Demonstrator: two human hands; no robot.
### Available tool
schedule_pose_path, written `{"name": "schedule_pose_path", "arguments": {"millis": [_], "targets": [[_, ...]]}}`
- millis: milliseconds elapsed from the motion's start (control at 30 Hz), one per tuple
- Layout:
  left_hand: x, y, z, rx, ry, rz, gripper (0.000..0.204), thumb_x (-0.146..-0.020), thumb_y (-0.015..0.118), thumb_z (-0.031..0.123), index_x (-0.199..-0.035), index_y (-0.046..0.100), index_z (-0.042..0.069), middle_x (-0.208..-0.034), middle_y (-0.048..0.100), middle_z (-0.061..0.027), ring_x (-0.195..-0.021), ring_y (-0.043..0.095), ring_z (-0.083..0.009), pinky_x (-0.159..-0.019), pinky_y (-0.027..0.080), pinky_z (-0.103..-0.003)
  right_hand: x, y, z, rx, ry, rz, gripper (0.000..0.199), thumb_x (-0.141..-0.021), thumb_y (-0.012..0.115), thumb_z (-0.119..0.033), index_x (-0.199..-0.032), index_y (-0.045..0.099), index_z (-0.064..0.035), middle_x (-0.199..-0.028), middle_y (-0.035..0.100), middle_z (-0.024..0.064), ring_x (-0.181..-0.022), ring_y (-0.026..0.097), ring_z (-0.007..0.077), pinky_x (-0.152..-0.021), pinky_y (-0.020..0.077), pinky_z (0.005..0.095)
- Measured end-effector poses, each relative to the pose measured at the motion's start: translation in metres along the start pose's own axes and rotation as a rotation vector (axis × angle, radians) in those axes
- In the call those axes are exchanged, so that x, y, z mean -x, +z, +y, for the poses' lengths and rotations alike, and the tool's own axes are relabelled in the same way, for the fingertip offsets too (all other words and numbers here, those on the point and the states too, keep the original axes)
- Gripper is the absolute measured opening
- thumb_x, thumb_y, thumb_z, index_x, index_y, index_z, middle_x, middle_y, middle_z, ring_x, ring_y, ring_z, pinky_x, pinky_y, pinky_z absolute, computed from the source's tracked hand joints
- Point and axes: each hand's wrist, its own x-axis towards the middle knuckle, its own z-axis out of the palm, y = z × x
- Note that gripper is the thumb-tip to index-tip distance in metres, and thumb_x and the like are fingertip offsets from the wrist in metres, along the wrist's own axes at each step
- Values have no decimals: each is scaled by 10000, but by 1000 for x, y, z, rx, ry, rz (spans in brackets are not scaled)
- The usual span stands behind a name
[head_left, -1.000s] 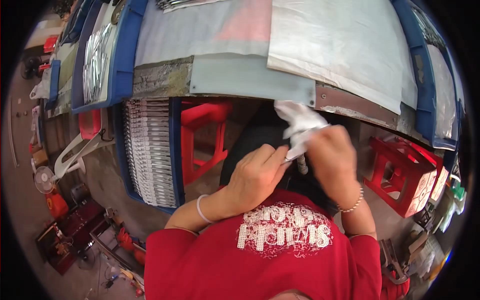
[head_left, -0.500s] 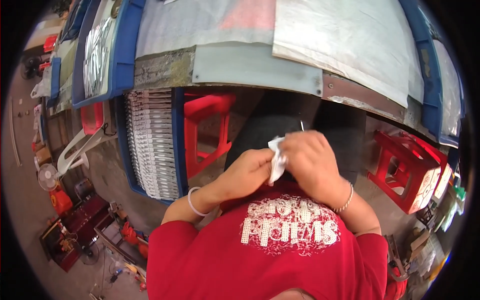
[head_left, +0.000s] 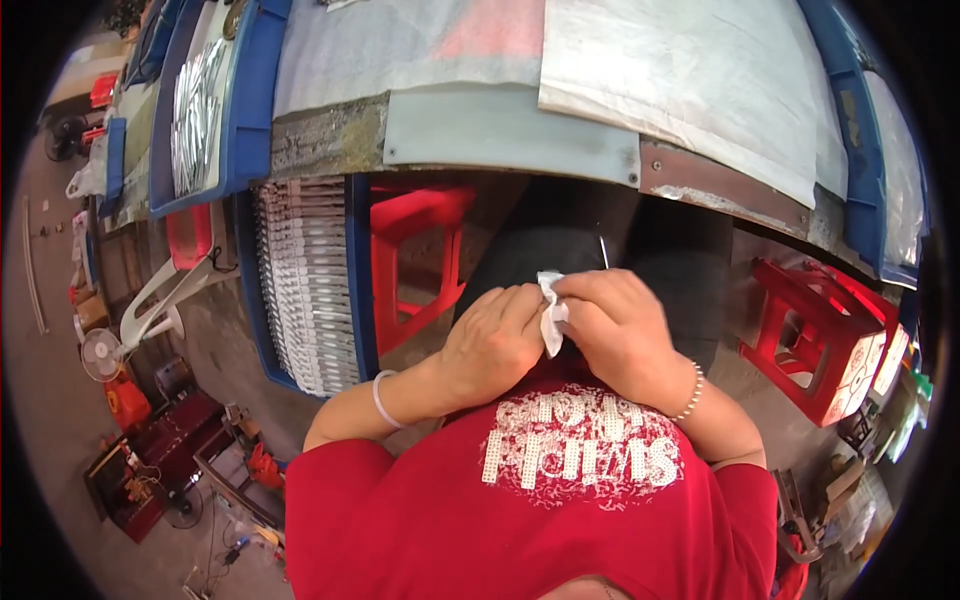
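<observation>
In front of my chest, above my lap, both hands are closed at a small crumpled white cloth [head_left: 550,318]. My left hand [head_left: 492,338] pinches it from the left, fingers curled and knuckles up. My right hand [head_left: 622,325] grips its other side, its fingers bent over and close to the left ones. A thin shiny metal piece [head_left: 603,250] sticks up just beyond the right fingers; its lower end is hidden behind them, so I cannot tell its kind.
A blue crate [head_left: 362,280] with rows of metal pieces stands at my left, beside a red stool [head_left: 415,255]. Ahead runs the worktable edge [head_left: 510,130], with white sheets [head_left: 690,90] and a blue tray of silvery pieces [head_left: 240,150]. Another red stool [head_left: 815,335] stands at right.
My left hand has turned, its knuckles now more upward and nearer the cloth's top. My right hand has slowed from a blur and shifted slightly. More of the metal piece shows.
</observation>
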Motion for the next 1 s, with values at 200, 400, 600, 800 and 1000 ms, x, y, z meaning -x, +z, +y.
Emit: {"name": "schedule_pose_path", "arguments": {"millis": [200, 400, 600, 800, 1000], "targets": [[11, -7, -5, 1215, -704, -265, 204, -922, 563, 154, -1000, 578, -33, -749, 532, -81, -573, 492, -180, -508, 389, -277, 4, -18, 5, -62, 27, 77, 195, -696, 637, -15, -889, 619, -34, -941, 645, 123, -841, 630, 282, -716, 494, 355], [10, -18, -7, 1850, -1082, -485, 168, -930, 546, 139, -931, 577, -26, -714, 497, -26, -507, 414, -111, -473, 339, -239, 2, -20, 30, -59, 390, 88, 230, -654, 657, -3, -876, 616, -53, -891, 656, 98, -826, 631, 280, -742, 498, 366], [20, -6, -7, 134, -76, 5, 317, -793, 577, 48, -1102, 587, -22, -767, 480, -85, -611, 517, -204, -538, 436, -325, 2, -6, 15, -14, 221, -164, 162, -668, 637, -1, -821, 607, -43, -876, 649, 78, -797, 618, 262, -718, 486, 373], [22, -10, -10, 196, -157, 12, 329, -812, 607, 24, -1135, 570, -26, -812, 530, -112, -640, 545, -211, -586, 464, -295, -17, 8, -10, 36, -147, 39, 204, -696, 607, 69, -876, 621, -27, -797, 636, 111, -666, 618, 252, -575, 494, 332], [37, -20, 2, 1511, -690, -278, 253, -993, 449, 168, -1149, 549, -4, -773, 510, -11, -624, 476, -80, -553, 396, -218, -11, -10, -23, 122, -180, 45, 232, -631, 642, -49, -861, 639, -18, -910, 649, 125, -770, 620, 254, -649, 499, 314]]}}
